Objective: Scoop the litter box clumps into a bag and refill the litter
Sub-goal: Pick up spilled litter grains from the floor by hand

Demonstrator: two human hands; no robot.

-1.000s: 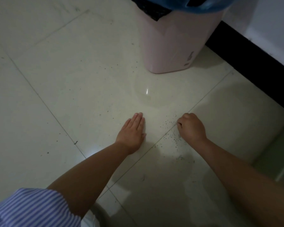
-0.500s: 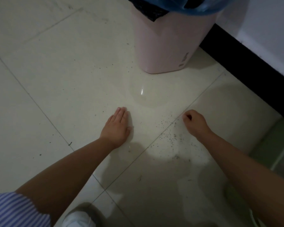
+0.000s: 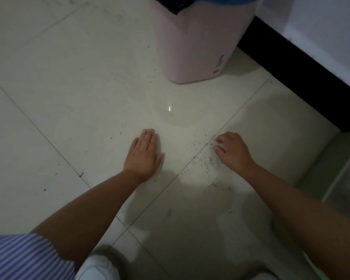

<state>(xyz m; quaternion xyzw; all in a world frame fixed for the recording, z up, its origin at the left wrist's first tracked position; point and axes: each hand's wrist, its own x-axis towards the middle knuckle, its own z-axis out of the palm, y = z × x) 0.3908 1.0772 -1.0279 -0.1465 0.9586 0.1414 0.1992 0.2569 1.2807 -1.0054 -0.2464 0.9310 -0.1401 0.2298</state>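
Note:
Dark litter grains [image 3: 202, 158] lie scattered on the pale tiled floor [image 3: 69, 98], along a grout line between my hands. My left hand [image 3: 143, 154] rests flat on the tile, fingers straight and together, left of the grains. My right hand [image 3: 230, 152] is on the floor at the right edge of the grains, fingers curled under with the tips touching the tile. A pale patch shows at its fingertips; I cannot tell whether it holds anything. A pink bin [image 3: 198, 45] lined with a blue bag [image 3: 220, 0] stands beyond my hands.
A black skirting board [image 3: 303, 69] runs under the white wall at the right. A pale green container edge [image 3: 329, 170] shows at the right border. My white shoe [image 3: 97, 267] is at the bottom, and a striped blue sleeve [image 3: 18, 257] at the bottom left.
My left hand slid left across the tile, away from the grains, and stays flat. My right hand stayed curled at the grains, shifting only slightly.

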